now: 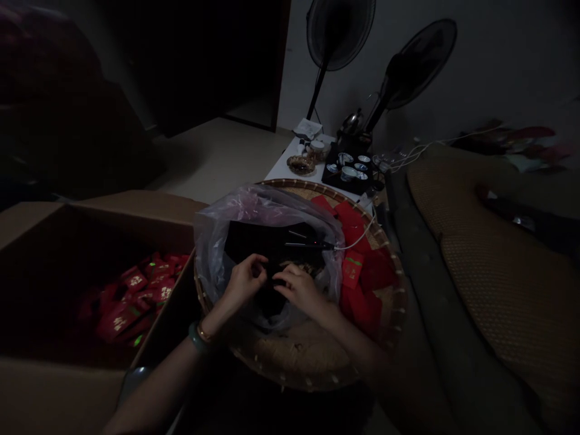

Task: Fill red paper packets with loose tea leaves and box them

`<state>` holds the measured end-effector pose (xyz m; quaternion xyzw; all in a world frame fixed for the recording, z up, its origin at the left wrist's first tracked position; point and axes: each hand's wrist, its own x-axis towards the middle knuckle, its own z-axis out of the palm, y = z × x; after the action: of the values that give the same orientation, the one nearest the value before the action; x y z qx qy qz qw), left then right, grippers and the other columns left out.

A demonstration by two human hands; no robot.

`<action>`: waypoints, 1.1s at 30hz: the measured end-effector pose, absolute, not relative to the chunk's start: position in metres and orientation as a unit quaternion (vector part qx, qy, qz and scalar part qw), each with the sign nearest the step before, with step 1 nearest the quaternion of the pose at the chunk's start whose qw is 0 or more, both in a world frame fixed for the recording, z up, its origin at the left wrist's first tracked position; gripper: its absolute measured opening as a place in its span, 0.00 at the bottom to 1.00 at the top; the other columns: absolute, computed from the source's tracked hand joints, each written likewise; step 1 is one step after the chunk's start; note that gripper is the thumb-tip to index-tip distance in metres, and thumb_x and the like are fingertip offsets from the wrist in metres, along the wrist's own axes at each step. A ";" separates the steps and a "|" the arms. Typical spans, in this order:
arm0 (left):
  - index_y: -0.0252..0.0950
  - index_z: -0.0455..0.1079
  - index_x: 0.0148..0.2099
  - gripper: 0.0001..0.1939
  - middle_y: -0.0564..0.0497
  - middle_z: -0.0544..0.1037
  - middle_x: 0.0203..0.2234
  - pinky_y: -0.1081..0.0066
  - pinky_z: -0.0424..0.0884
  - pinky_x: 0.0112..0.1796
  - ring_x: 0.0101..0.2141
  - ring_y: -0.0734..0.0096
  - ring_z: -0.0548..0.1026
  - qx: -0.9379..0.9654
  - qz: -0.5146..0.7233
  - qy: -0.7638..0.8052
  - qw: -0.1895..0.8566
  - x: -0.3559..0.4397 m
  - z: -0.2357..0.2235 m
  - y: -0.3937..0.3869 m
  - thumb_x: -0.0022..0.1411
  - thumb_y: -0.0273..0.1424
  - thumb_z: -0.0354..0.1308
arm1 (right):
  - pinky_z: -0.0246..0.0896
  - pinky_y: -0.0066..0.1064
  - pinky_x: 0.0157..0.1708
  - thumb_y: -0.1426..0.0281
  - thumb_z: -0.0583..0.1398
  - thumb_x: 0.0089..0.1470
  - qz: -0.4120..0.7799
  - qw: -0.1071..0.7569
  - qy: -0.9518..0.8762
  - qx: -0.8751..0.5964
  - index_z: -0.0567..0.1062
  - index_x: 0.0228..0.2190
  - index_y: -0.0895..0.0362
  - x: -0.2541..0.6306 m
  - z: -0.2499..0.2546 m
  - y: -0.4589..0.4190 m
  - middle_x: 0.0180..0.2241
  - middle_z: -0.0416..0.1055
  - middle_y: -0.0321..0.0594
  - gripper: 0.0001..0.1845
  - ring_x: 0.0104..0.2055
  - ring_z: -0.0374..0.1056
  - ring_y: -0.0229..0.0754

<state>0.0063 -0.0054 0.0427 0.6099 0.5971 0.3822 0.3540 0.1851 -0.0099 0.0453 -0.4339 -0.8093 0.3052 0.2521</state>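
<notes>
In the dim light, both hands work over an open clear plastic bag (208, 235) lying in a round woven bamboo tray (312, 356). My left hand (244, 279), with a green bangle and a gold-coloured one at the wrist, has its fingers bent towards the thumb. Close beside it, my right hand (299, 289) is curled in a similar pinch. Whatever is between the fingertips is too dark to make out. Dark contents and some pale brown bits (308, 267) show inside the bag. Behind the hands lies a dark device (312, 244) with a red light and white cable.
Red packets (352, 270) lie on the tray's right side. To the left, an open cardboard box (163, 202) holds many red packets (136, 281). Behind are a tea tray (333, 175) with cups and two standing fans (419, 63). At right is a seat with a woven mat (489, 266).
</notes>
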 end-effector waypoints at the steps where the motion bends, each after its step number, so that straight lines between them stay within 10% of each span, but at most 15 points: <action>1: 0.35 0.70 0.38 0.13 0.57 0.72 0.21 0.78 0.64 0.25 0.23 0.76 0.71 0.612 0.379 0.598 0.352 0.006 0.043 -0.005 0.48 0.24 0.53 | 0.62 0.30 0.36 0.76 0.62 0.49 0.303 0.261 -0.805 -0.438 0.76 0.37 0.53 0.183 0.044 -0.009 0.32 0.68 0.37 0.12 0.35 0.67 0.38; 18: 0.35 0.69 0.40 0.14 0.56 0.72 0.22 0.77 0.64 0.26 0.23 0.76 0.70 0.612 0.373 0.592 0.367 0.001 0.035 -0.005 0.49 0.25 0.52 | 0.62 0.27 0.32 0.74 0.56 0.52 0.316 0.365 -0.734 -0.478 0.77 0.32 0.55 0.184 0.054 -0.003 0.31 0.72 0.38 0.09 0.33 0.69 0.37; 26: 0.35 0.68 0.41 0.14 0.56 0.72 0.23 0.77 0.65 0.26 0.24 0.77 0.70 0.617 0.382 0.567 0.391 0.004 0.036 -0.008 0.49 0.25 0.53 | 0.63 0.28 0.33 0.73 0.60 0.49 0.335 0.284 -0.767 -0.468 0.70 0.48 0.54 0.175 0.038 0.002 0.41 0.68 0.40 0.22 0.28 0.65 0.33; 33: 0.35 0.67 0.42 0.15 0.56 0.72 0.24 0.77 0.66 0.27 0.25 0.77 0.71 0.613 0.390 0.546 0.417 0.001 0.032 -0.010 0.50 0.25 0.53 | 0.62 0.27 0.31 0.73 0.57 0.53 0.300 0.324 -0.747 -0.497 0.76 0.30 0.56 0.177 0.047 0.014 0.29 0.72 0.38 0.07 0.31 0.67 0.37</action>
<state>0.0012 -0.0098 0.0323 0.6131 0.5462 0.3901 0.4167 0.1773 0.0144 0.0469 -0.4972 -0.7471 0.2998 0.3236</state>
